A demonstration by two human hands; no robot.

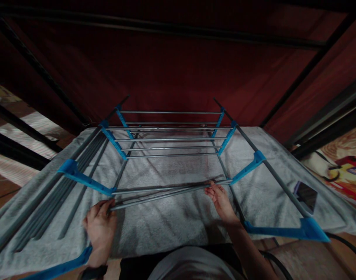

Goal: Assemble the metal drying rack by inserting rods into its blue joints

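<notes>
Well, I count eight blue brackets (248, 168), one phone (305, 198) near the desk's right edge, one held rod (157, 198), and a bundle of tubes (61, 194) by the desk's left edge, overlapping too much to count. The held rod is above the cloth-covered desk (172, 229), toward its near edge; its long axis runs roughly along that edge, slanting away rightward, right end toward a bracket. My left hand's (99, 219) grip is clamped on its left end; my right hand (219, 197) pinches near the other.
</notes>
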